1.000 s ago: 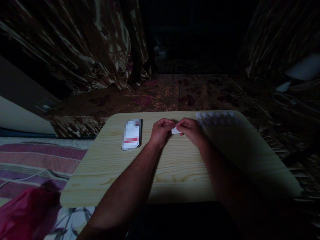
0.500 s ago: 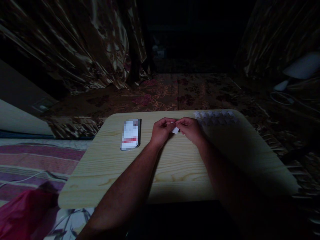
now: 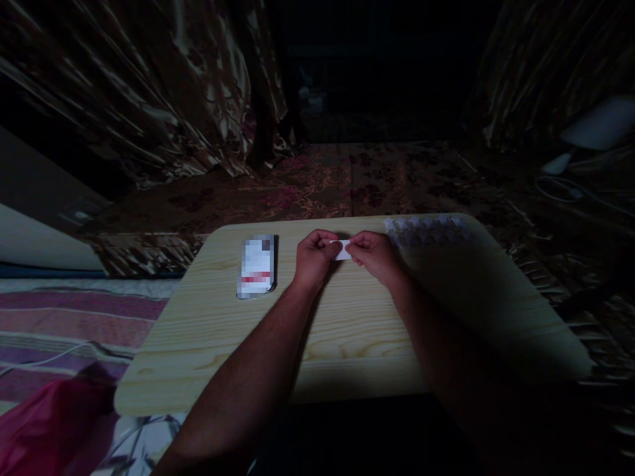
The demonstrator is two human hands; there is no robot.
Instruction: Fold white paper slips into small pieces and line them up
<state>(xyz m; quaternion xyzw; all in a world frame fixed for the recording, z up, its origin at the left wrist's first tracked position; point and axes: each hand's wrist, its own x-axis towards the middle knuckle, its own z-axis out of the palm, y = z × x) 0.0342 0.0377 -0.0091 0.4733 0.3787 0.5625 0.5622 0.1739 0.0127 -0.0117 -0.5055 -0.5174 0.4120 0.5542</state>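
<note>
A small white piece of paper is stretched between my two hands over the far middle of the wooden table. My left hand pinches its left end between thumb and fingers. At the other end, my right hand has a similar pinch. Just beyond my right hand, several small folded white pieces lie in two rows near the far right corner. To the left of my hands rests a blurred-out pack, white with a red band.
Beyond the table is a surface draped in dark floral cloth, with patterned curtains at the left. A white lamp stands at the right. A striped bedspread and a pink bag are at the left.
The white paper was tilted and partly covered by my fingers; now it lies level and shows more. My hands have moved slightly apart, the left one shifting left.
</note>
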